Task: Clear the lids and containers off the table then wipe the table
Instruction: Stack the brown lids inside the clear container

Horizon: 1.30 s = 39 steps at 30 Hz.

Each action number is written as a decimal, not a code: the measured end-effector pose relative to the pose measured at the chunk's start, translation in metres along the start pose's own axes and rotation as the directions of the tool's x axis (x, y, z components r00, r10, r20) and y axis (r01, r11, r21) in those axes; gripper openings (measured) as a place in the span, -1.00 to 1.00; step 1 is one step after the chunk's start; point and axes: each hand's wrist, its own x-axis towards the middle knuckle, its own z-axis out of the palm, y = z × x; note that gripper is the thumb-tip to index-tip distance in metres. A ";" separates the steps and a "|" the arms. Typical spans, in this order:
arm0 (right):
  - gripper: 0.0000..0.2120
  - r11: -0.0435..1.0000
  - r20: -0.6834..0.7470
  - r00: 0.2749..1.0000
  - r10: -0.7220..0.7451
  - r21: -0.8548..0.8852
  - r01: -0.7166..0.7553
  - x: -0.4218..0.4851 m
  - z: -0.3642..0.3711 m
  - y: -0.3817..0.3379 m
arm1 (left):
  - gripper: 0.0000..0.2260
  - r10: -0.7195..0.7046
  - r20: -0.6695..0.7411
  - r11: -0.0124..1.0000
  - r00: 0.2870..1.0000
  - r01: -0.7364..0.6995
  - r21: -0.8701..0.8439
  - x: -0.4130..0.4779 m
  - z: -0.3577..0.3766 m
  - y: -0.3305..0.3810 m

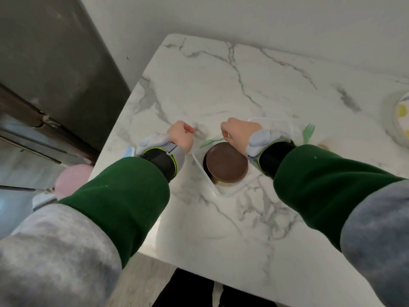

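A clear square plastic container (230, 191) lies on the white marble table (221, 89) with a round brown lid (225, 161) sitting in it. My right hand (238, 131) hovers just beyond the lid and pinches a light green plastic utensil (211, 141) by its handle. A second green fork (308, 132) lies on the table to the right, beside another clear container (285, 127) that my right wrist partly hides. My left hand (181, 135) is curled into a fist over the table, left of the container, and nothing shows in it.
A white bowl or tub with yellow marks (401, 120) sits at the table's right edge. A small blue object (129, 150) peeks out under my left wrist. A dark appliance (51, 63) and a pink round object (70, 180) stand off the table's left side.
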 end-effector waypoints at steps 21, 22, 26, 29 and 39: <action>-0.75 0.976 -0.004 0.982 0.187 0.115 -0.186 0.013 0.012 0.035 | -0.65 0.107 0.157 0.992 0.982 -0.116 0.045 0.017 0.009 0.016; -0.76 0.964 0.027 0.973 0.230 0.131 -0.231 0.012 0.013 0.041 | -0.65 0.120 0.166 0.990 0.979 -0.131 0.057 0.016 0.013 0.019; -0.78 0.907 0.062 0.958 0.278 0.311 -0.284 0.011 0.018 0.053 | -0.70 0.157 0.160 0.975 0.975 -0.179 0.134 0.014 0.027 0.029; -0.78 0.861 0.006 0.957 0.292 0.435 -0.265 0.016 0.021 0.053 | -0.72 0.164 0.149 0.966 0.975 -0.190 0.178 0.009 0.036 0.037; -0.79 0.831 0.077 0.955 0.288 0.476 -0.289 0.033 0.030 0.053 | -0.77 0.123 0.135 0.958 0.983 -0.154 0.241 0.017 0.053 0.045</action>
